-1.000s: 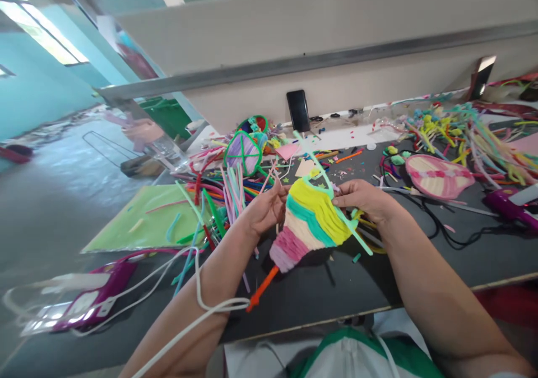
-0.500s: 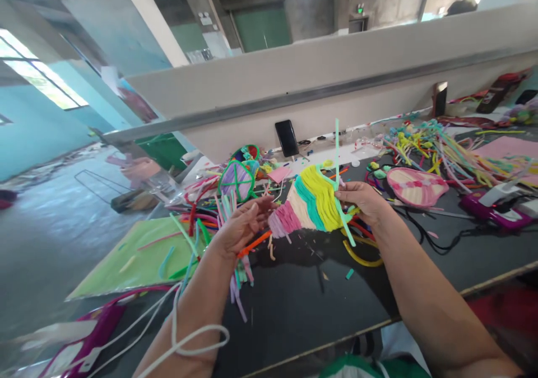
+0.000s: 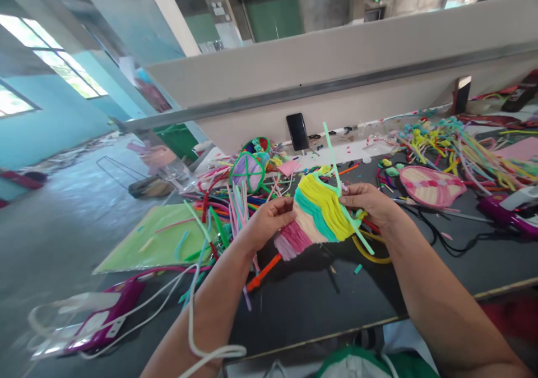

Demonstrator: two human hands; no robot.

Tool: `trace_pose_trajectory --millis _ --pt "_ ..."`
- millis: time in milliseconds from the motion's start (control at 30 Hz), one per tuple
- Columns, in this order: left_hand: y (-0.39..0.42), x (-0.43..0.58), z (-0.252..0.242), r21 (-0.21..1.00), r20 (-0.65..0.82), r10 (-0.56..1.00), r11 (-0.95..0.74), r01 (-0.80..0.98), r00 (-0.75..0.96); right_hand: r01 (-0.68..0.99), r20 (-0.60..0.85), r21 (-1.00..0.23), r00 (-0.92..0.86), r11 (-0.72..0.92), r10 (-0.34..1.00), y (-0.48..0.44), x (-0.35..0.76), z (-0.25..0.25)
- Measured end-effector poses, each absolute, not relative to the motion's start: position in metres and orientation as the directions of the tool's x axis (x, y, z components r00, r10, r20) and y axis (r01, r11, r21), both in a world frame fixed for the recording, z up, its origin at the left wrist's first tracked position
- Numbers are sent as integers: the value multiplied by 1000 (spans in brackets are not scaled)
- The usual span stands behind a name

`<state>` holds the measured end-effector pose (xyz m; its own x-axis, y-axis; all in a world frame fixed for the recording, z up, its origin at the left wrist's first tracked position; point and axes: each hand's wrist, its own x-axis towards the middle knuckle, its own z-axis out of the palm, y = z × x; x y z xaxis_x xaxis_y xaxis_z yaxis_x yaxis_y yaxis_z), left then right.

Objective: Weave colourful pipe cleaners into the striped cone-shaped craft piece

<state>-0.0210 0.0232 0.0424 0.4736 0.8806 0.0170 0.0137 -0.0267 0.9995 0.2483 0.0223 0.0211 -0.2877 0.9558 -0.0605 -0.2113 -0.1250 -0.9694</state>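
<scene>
Evidently, above the dark flat desk (image 3: pixel 319 305), a striped, fan-shaped panel of fuzzy yellow, teal, cream and pink strips (image 3: pixel 319 212) was pinched in the fingers of the left hand (image 3: pixel 271 221) and right hand (image 3: pixel 369 203), whose slackening could have freed the straight mint-green fuzzy stem (image 3: pixel 332 156).

I have the woven piece (image 3: pixel 323 207) between the left fingers (image 3: pixel 286 219) and the right fingers (image 3: pixel 352 200), over the bench (image 3: pixel 311 305). Behind it, a phone (image 3: pixel 297 132) stands by the low wall (image 3: pixel 247 114). On the left, I see loose sticks (image 3: pixel 239 204), then a flat sheet (image 3: pixel 134 240) farther out. A power strip (image 3: pixel 103 321) sits in front of that sheet. On the right, I see a second woven piece (image 3: pixel 432 187) on the bench, with a big heap (image 3: pixel 441 148) behind it.
</scene>
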Motion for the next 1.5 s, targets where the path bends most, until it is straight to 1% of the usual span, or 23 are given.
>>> trace_pose_trajectory --millis 167,267,333,433,500,567,600,667,733,800,933,1033,1067,1133,1200,1233,1267,1300,1333,1367,1400,1433,1500 --pt "16 -20 38 976 -131 802 206 -65 583 -135 -85 -979 -402 -151 912 20 246 23" --pt "14 -16 33 956 -189 788 283 -72 586 -93 -109 -980 -482 -174 869 19 241 20" --pt "14 -15 31 948 -198 795 304 -94 574 -108 -105 -977 -503 -183 858 19 240 19" --pt "18 -17 30 940 -162 847 288 -180 507 -302 -91 -921 -447 -245 890 22 239 18" --pt "22 -18 30 928 -90 912 223 -299 400 -484 -87 -827 -390 -285 916 23 236 19" --pt "26 -18 28 902 -12 965 124 -414 262 -596 -67 -749 -368 -290 927 22 228 19" --pt "28 -16 27 890 10 979 84 -447 205 -615 -41 -737 -372 -279 927 21 223 19" --pt "28 -10 23 886 15 990 51 -461 138 -588 6 -767 -406 -257 914 16 211 17" --pt "24 -2 20 893 5 992 52 -447 126 -535 52 -817 -438 -214 898 10 200 14" --pt "19 5 17 901 0 989 64 -428 149 -535 54 -825 -397 -182 916 5 192 12" --pt "11 12 13 923 -40 963 138 -359 267 -589 30 -798 -250 -128 968 3 186 9" --pt "14 6 17 951 -110 920 207 -229 376 -619 30 -778 -212 -110 977 3 185 10" --pt "16 1 21 966 -146 901 219 -138 408 -635 21 -764 -196 -111 980 2 184 11" --pt "17 -13 36 973 -227 870 191 127 438 -673 -10 -729 -173 -125 985 1 181 11" --pt "14 -31 56 889 -290 866 86 450 407 -695 -46 -703 -170 -152 984 -1 177 12" --pt "11 -39 66 820 -261 891 1 573 372 -697 -57 -698 -175 -164 983 -2 175 12" --pt "8 -45 77 766 -150 940 -87 637 308 -696 -61 -697 -183 -173 981 -3 173 12" --pt "4 -49 86 724 32 973 -180 666 228 -692 -60 -700 -190 -177 980 -5 171 12" --pt "2 -50 94 683 237 961 -268 680 140 -687 -57 -704 -197 -179 979 -6 170 11" --pt "1 -48 100 641 409 909 -350 683 81 -684 -52 -707 -206 -182 977 -7 169 11" --pt "2 -45 103 606 529 847 -422 675 55 -681 -50 -708 -217 -188 975 -9 168 10" --pt "5 -40 105 582 587 807 -473 661 62 -678 -50 -708 -228 -195 972 -10 167 10" --pt "15 -30 104 578 588 803 -501 644 97 -672 -56 -708 -255 -218 965 -13 165 8"
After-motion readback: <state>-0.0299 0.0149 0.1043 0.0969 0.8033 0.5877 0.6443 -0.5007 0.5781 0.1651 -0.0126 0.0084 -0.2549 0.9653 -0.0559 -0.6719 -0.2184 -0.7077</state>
